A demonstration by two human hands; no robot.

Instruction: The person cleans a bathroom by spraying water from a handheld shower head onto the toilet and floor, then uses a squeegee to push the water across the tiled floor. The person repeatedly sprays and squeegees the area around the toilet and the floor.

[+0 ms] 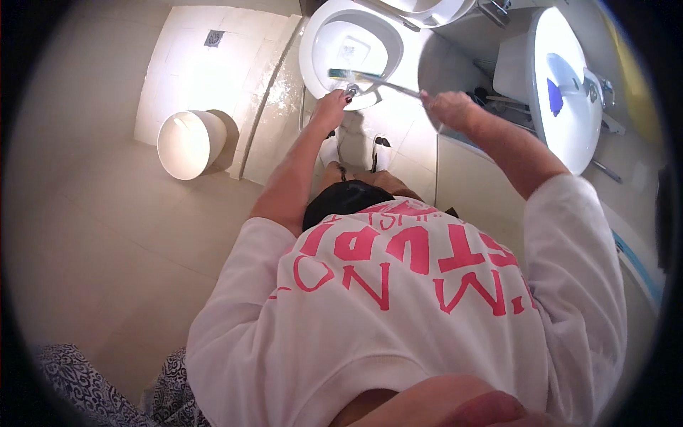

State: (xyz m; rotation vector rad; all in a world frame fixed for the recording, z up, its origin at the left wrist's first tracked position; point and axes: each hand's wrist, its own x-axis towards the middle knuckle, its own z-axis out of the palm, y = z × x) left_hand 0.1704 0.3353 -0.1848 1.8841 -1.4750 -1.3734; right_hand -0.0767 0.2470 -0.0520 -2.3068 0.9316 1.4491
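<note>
My left hand (330,109) is closed around a small chrome hand sprayer (350,89) over the front rim of the toilet bowl (310,50). Whitish water appears to come from the sprayer onto a brush head (341,73) with green and yellow bristles. The brush lies level across the opening of the bowl. Its thin grey handle (400,88) runs to the right, where my right hand (452,109) grips the end. The toilet lid and seat (435,10) are raised at the back.
A white washbasin (571,123) with a purple item (555,97) in it stands to the right. At the left, a white bucket (184,145) is near a low floor ledge (267,96) and a floor drain (214,38). Patterned fabric (85,379) hangs at lower left.
</note>
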